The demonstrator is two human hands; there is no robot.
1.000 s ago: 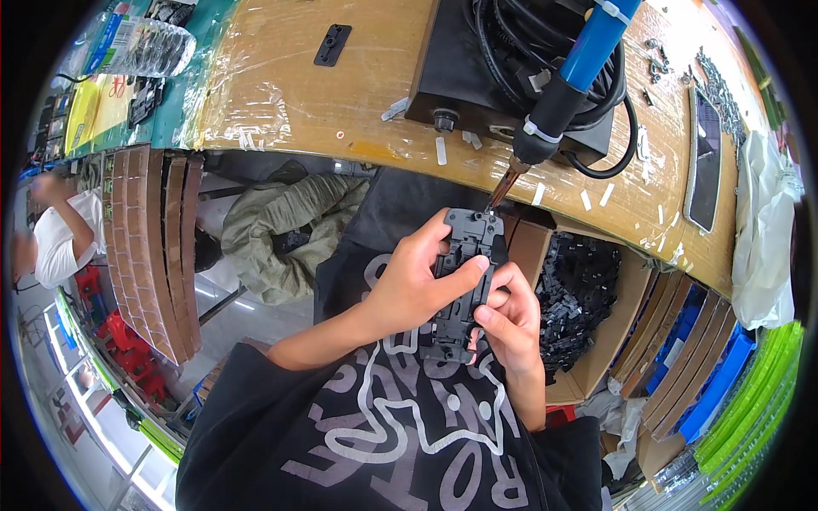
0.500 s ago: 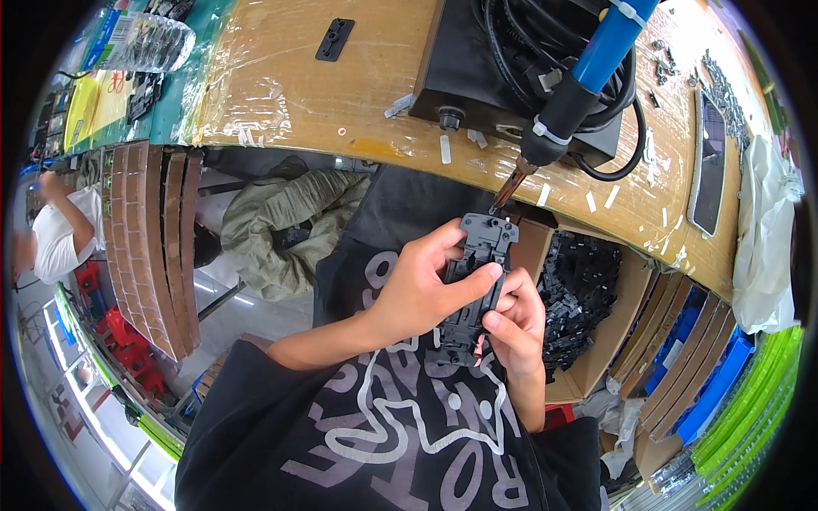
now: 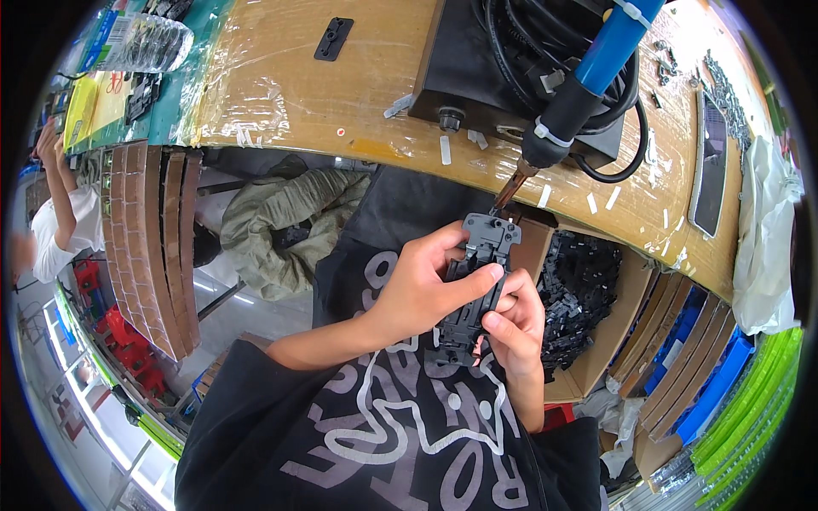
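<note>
Cardboard dividers stand in a brown row at far left beneath the edge of the wooden workbench, beside another person's white sleeve; a clear plastic bottle lies on the green mat above them, and a small black plate rests on the bare wood further along. Olive cloth is bundled below the bench edge. Left hand wraps around the black plastic part from the left, fingers curled and closed on it, with the index finger laid across its front face. The part stands roughly upright in front of the person's chest (over a black printed shirt), its upper end just below the bench edge. Right hand grips the lower half of the same part from the right, thumb and fingertips pinching its edge. Directly above, the metal tip of a blue-handled soldering iron points down at the part's top end; whether it touches cannot be told. A black control box with coiled cable sits behind the tool. An open carton of black parts lies to the right, followed by green and blue trays.
</note>
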